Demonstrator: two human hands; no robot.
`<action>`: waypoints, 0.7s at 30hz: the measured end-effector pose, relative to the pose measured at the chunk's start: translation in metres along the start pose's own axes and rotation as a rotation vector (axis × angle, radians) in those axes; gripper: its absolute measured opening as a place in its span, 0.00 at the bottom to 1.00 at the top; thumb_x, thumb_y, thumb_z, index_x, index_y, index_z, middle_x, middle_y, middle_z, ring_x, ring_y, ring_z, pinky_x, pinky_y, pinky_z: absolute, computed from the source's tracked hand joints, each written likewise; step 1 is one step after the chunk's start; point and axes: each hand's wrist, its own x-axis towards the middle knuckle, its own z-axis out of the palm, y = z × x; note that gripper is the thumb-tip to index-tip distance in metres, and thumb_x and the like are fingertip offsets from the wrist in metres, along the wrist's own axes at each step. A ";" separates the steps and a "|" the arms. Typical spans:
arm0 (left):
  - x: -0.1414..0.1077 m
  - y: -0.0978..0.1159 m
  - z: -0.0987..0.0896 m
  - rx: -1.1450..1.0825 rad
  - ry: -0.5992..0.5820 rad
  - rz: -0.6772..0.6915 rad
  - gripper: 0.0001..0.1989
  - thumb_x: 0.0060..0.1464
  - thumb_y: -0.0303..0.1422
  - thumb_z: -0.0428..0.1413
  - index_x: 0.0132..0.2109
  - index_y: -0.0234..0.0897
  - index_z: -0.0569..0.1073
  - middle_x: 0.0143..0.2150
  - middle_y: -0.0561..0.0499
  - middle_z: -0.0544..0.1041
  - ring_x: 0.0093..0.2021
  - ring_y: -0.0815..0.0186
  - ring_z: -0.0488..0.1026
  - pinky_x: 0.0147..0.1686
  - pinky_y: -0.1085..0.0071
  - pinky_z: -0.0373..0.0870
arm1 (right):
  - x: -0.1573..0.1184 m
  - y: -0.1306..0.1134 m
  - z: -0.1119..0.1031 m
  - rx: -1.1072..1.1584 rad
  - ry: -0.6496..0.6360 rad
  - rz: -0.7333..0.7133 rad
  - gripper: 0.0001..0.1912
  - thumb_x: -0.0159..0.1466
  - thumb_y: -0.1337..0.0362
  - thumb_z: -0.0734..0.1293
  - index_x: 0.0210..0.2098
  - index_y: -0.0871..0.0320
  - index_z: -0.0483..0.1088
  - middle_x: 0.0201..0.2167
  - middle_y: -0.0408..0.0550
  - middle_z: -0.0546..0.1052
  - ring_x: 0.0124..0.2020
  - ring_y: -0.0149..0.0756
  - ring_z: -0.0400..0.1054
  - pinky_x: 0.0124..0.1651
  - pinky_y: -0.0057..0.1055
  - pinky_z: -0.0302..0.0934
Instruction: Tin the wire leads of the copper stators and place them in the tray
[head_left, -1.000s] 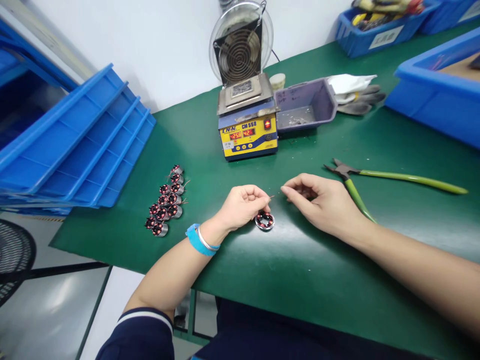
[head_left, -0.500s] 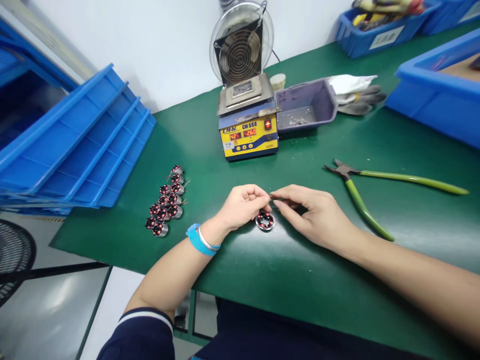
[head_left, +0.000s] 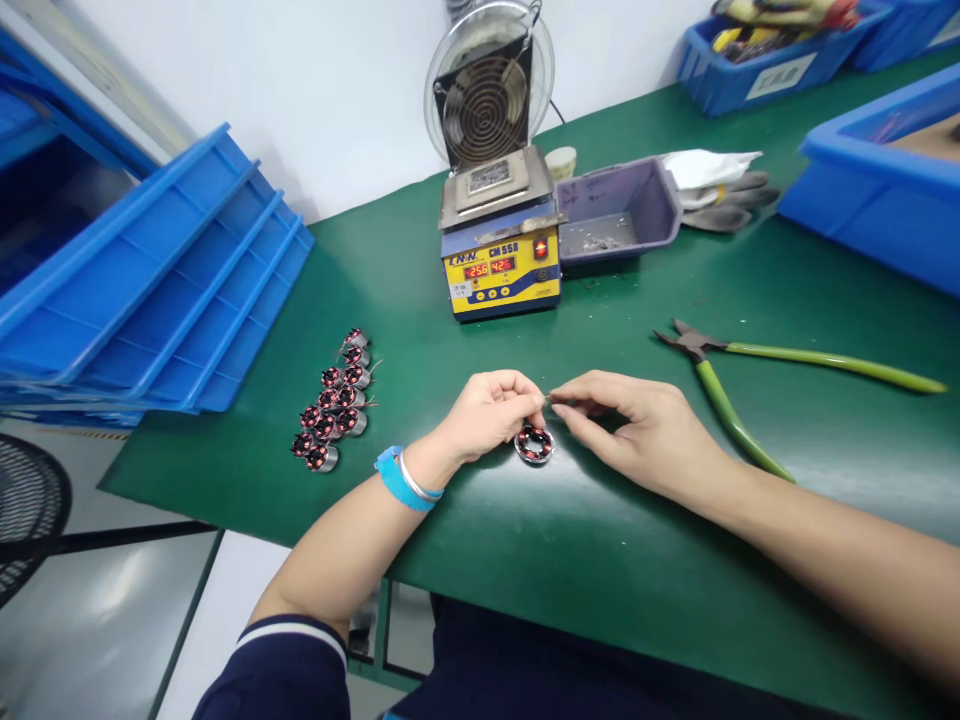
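A small round motor stator [head_left: 535, 446], a metal ring with copper windings, sits tilted just below my left fingertips. My left hand [head_left: 495, 412] is closed in a pinch at its upper edge; the exact hold is hidden by the fingers. Just right of it, my right hand [head_left: 630, 420] pinches thumb and forefinger at a thin wire end, too fine to make out well. The two sets of fingertips nearly meet above the stator. Farther left, several similar stators [head_left: 327, 400] stand grouped in rows on the green table [head_left: 465, 520], some with loose wire ends.
A yellow-and-blue solder pot [head_left: 501, 265] with lit red digits stands behind my hands, beside a purple-grey bin [head_left: 645, 215]. Green-handled cutting pliers [head_left: 709, 350] lie open at right. Blue crates [head_left: 172, 290] lean at left; a blue tray [head_left: 862, 180] and gloves [head_left: 731, 205] are at back right.
The view has shifted slightly. My hands keep nearly the same pose at the stator, which shows turned a little more face-up. The right fingertips have barely moved.
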 end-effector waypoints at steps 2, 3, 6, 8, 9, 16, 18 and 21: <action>0.000 -0.001 -0.001 0.005 -0.009 -0.011 0.05 0.48 0.23 0.53 0.26 0.31 0.67 0.17 0.54 0.71 0.12 0.81 0.54 0.15 0.81 0.48 | 0.000 0.001 0.000 -0.019 0.008 -0.030 0.06 0.63 0.67 0.63 0.34 0.56 0.72 0.29 0.46 0.77 0.28 0.33 0.71 0.32 0.30 0.66; 0.000 -0.001 -0.001 0.008 -0.013 -0.016 0.05 0.48 0.23 0.53 0.26 0.31 0.67 0.17 0.55 0.71 0.12 0.81 0.54 0.15 0.81 0.48 | 0.001 0.001 0.000 -0.024 0.007 -0.045 0.06 0.63 0.67 0.62 0.35 0.55 0.72 0.30 0.47 0.77 0.29 0.33 0.72 0.33 0.31 0.67; 0.000 -0.002 -0.001 0.014 -0.041 -0.017 0.05 0.48 0.24 0.54 0.26 0.31 0.67 0.18 0.55 0.71 0.12 0.81 0.54 0.15 0.81 0.49 | 0.002 0.000 0.000 -0.024 -0.014 -0.072 0.08 0.64 0.67 0.61 0.36 0.54 0.72 0.34 0.47 0.78 0.33 0.35 0.73 0.36 0.31 0.67; 0.000 -0.002 -0.002 0.011 -0.063 -0.009 0.05 0.48 0.24 0.54 0.26 0.31 0.67 0.18 0.54 0.71 0.12 0.81 0.54 0.15 0.81 0.49 | 0.002 -0.001 0.000 -0.021 -0.019 -0.081 0.09 0.64 0.68 0.61 0.37 0.54 0.73 0.35 0.47 0.79 0.35 0.35 0.74 0.37 0.31 0.68; 0.000 -0.002 -0.002 0.007 -0.069 -0.005 0.04 0.47 0.24 0.54 0.26 0.31 0.67 0.18 0.54 0.71 0.12 0.81 0.55 0.15 0.81 0.49 | 0.002 -0.001 0.000 -0.022 -0.017 -0.083 0.08 0.64 0.68 0.61 0.37 0.54 0.73 0.36 0.47 0.78 0.34 0.35 0.74 0.37 0.31 0.68; 0.000 -0.001 -0.002 0.024 -0.071 -0.017 0.04 0.48 0.24 0.54 0.26 0.31 0.67 0.18 0.55 0.71 0.12 0.81 0.54 0.15 0.81 0.48 | 0.000 0.002 -0.002 -0.059 -0.030 -0.095 0.06 0.64 0.66 0.62 0.34 0.56 0.71 0.28 0.46 0.76 0.27 0.32 0.71 0.31 0.30 0.66; 0.000 -0.001 -0.002 0.033 -0.070 -0.020 0.04 0.48 0.24 0.53 0.26 0.31 0.67 0.18 0.55 0.71 0.12 0.81 0.54 0.15 0.81 0.48 | 0.000 0.002 -0.002 -0.060 -0.049 -0.097 0.06 0.64 0.66 0.62 0.33 0.56 0.71 0.27 0.46 0.76 0.26 0.32 0.70 0.30 0.30 0.65; 0.000 -0.001 -0.003 0.029 -0.076 -0.016 0.04 0.48 0.23 0.53 0.26 0.31 0.67 0.18 0.55 0.71 0.12 0.81 0.54 0.14 0.81 0.49 | -0.001 0.003 -0.002 -0.066 -0.037 -0.106 0.05 0.64 0.66 0.63 0.34 0.57 0.70 0.27 0.46 0.75 0.26 0.32 0.70 0.30 0.29 0.65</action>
